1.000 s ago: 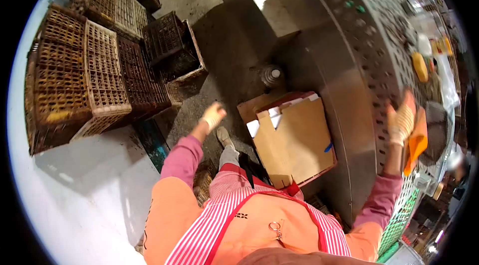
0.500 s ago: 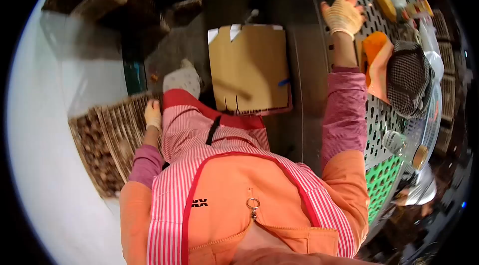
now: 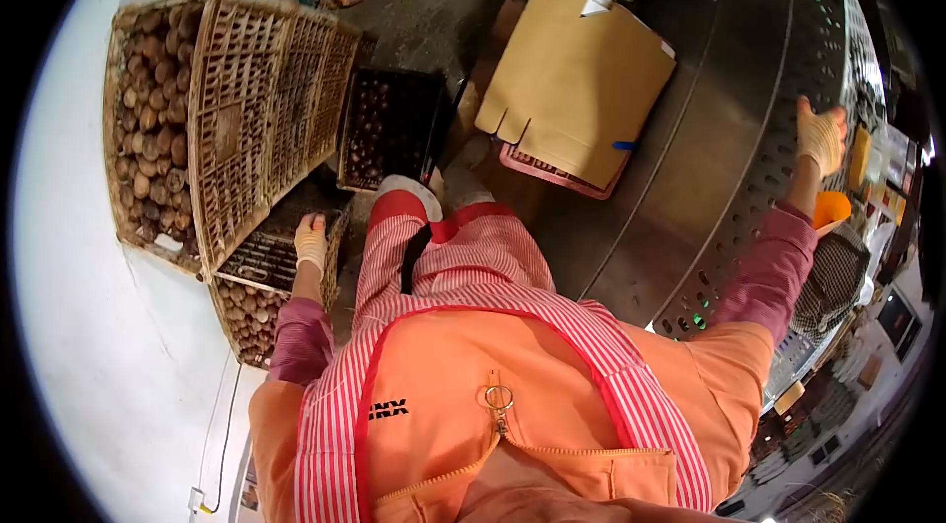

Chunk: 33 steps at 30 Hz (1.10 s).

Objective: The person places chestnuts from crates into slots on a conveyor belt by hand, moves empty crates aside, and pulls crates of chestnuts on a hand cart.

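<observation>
My left hand (image 3: 310,243), in a pale knit glove, hangs over the right side of a low crate (image 3: 261,272) holding round brown pieces. Its short visible fingers look loosely bent, with nothing seen in them; whether they touch the rim I cannot tell. On the other side, my right hand (image 3: 822,139), also gloved, is over the perforated metal table (image 3: 764,168), thumb and fingers apart and holding nothing. An orange piece (image 3: 831,210) and a dark checked cloth item (image 3: 833,277) are beside that wrist.
A tall wicker-like crate (image 3: 232,129) of round brown pieces stands at left against the white wall (image 3: 108,346). Beyond my feet is a dark crate (image 3: 394,124). Flat cardboard (image 3: 576,80) covers a pink crate (image 3: 557,176) ahead. A cable (image 3: 227,424) runs along the wall.
My view and body have turned left. The cardboard now sits further right and tilted, and more crates show at left. Both hands remain empty; the right is further from the cloth item.
</observation>
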{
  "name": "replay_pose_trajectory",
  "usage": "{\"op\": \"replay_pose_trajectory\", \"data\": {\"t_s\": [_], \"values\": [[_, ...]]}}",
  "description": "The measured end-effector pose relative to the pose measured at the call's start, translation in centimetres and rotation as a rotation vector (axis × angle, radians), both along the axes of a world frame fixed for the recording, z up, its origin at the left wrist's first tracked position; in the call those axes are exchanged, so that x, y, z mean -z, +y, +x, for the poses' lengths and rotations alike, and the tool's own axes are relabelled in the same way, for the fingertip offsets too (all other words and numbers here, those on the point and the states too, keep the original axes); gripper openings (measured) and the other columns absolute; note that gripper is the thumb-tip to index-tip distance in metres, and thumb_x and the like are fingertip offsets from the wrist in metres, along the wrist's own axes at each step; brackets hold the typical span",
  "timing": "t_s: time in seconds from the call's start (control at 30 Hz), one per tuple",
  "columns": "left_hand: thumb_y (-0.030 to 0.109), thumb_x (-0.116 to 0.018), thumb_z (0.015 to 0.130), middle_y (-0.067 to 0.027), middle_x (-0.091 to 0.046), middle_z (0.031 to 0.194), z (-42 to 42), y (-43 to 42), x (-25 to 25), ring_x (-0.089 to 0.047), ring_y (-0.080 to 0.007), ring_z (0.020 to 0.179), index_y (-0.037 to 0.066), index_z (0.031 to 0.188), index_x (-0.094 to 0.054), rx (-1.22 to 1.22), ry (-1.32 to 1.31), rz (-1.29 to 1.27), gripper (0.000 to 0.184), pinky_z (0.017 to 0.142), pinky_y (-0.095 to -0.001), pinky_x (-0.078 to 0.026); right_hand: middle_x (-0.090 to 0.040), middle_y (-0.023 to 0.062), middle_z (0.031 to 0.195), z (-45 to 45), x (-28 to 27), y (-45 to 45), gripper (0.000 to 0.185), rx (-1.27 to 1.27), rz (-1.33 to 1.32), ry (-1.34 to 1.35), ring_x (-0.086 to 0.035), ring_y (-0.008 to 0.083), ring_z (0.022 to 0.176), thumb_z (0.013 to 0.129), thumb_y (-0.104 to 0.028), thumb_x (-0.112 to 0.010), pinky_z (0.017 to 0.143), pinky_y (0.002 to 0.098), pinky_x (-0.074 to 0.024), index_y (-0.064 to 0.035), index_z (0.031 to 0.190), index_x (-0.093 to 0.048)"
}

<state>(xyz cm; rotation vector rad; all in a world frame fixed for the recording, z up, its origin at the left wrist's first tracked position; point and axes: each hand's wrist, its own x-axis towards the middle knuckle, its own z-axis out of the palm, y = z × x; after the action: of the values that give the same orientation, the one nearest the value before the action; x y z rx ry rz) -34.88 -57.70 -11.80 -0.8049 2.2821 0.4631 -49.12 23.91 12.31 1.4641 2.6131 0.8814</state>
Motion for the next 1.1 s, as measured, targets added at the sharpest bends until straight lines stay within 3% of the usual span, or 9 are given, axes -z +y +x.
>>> {"op": "replay_pose_trajectory", "data": {"t_s": [0.13,0.2,0.27,0.5,0.6,0.73,0.8,0.87,1.1], "values": [[0.020,-0.059,0.090,-0.0160,-0.058,0.125,-6.2,-0.1,-5.5,-0.054,-0.0320,0.116,0.004,0.112,-0.063,0.910,0.612,-0.070,0.028,0.094,-0.0436,-0.048,-0.043,0.0173,0.146,0.8,1.1,7.0,0.093,-0.035,-0.108,-0.015,-0.048,0.0395,0.127,0.075,-0.066,-0.062,0.104,0.0489,-0.0398,-0.0139,0.146,-0.033],[0.015,-0.063,0.087,-0.0156,-0.055,0.127,-10.7,-0.5,-8.0,-0.051,-0.0325,0.118,0.003,0.108,-0.063,1.049,0.754,-0.319,0.024,0.094,-0.0437,-0.048,-0.046,0.0177,0.144,-2.3,-0.2,-3.8,0.089,0.034,-0.022,-0.108,-0.049,0.0374,0.128,0.075,-0.060,-0.066,0.104,0.0477,-0.0399,-0.0124,0.145,-0.038],[0.012,-0.066,0.085,-0.0155,-0.056,0.125,-13.7,-4.1,-8.1,-0.053,-0.0334,0.115,0.001,0.106,-0.061,1.140,1.066,-0.294,0.024,0.094,-0.0441,-0.048,-0.051,0.0176,0.139,-3.7,5.0,-3.2,0.081,-0.392,-0.185,-0.034,-0.050,0.0332,0.128,0.076,-0.053,-0.070,0.104,0.0452,-0.0409,-0.0118,0.141,-0.045],[0.017,-0.066,0.088,-0.0145,-0.058,0.126,-13.0,-4.2,-7.6,-0.056,-0.0337,0.113,0.001,0.111,-0.062,0.765,1.148,0.057,0.028,0.097,-0.0425,-0.046,-0.063,0.0135,0.123,-7.6,24.5,-38.5,0.051,-0.890,-1.017,0.001,-0.059,0.0315,0.114,0.084,-0.037,-0.064,0.097,0.0399,-0.0466,-0.0126,0.128,-0.058],[0.019,-0.066,0.088,-0.0158,-0.061,0.123,-10.9,-3.0,-7.2,-0.056,-0.0335,0.112,0.001,0.110,-0.064,0.544,1.058,0.034,0.028,0.096,-0.0419,-0.045,-0.057,0.0152,0.132,-5.8,33.7,-48.7,0.055,-0.748,-1.236,-0.242,-0.054,0.0315,0.123,0.087,-0.040,-0.061,0.101,0.0380,-0.0448,-0.0099,0.132,-0.055],[0.023,-0.065,0.091,-0.0142,-0.060,0.123,-1.0,-2.7,3.8,-0.055,-0.0291,0.114,0.000,0.121,-0.058,-0.211,0.500,0.538,0.038,0.095,-0.0403,-0.047,-0.050,0.0121,0.142,-3.8,46.1,-55.0,0.058,-0.530,-1.381,-0.671,-0.052,0.0300,0.126,0.092,-0.038,-0.055,0.105,0.0395,-0.0424,-0.0122,0.143,-0.044],[0.024,-0.066,0.090,-0.0145,-0.055,0.129,6.3,-2.6,14.0,-0.054,-0.0286,0.115,0.003,0.133,-0.049,-1.011,0.404,0.734,0.051,0.096,-0.0394,-0.048,-0.048,0.0119,0.143,-2.5,52.2,-55.8,0.057,-0.480,-1.333,-0.588,-0.050,0.0311,0.127,0.092,-0.034,-0.056,0.106,0.0412,-0.0412,-0.0103,0.142,-0.044],[0.026,-0.064,0.091,-0.0152,-0.048,0.136,9.3,-2.2,21.1,-0.052,-0.0293,0.118,0.006,0.142,-0.039,-1.244,0.084,0.631,0.060,0.099,-0.0398,-0.048,-0.048,0.0131,0.142,-3.5,54.0,-55.9,0.054,-0.514,-1.286,-0.560,-0.048,0.0322,0.128,0.091,-0.031,-0.059,0.107,0.0408,-0.0405,-0.0074,0.138,-0.048],[0.037,-0.059,0.093,-0.0066,-0.053,0.131,16.6,-3.3,45.0,-0.053,-0.0246,0.114,0.013,0.135,-0.048,-1.517,-0.035,0.454,0.050,0.097,-0.0390,-0.048,-0.051,0.0201,0.137,-6.8,70.6,-58.2,0.058,-0.872,-1.080,-0.279,-0.050,0.0358,0.124,0.086,-0.039,-0.062,0.102,0.0408,-0.0429,-0.0045,0.132,-0.050]]}}
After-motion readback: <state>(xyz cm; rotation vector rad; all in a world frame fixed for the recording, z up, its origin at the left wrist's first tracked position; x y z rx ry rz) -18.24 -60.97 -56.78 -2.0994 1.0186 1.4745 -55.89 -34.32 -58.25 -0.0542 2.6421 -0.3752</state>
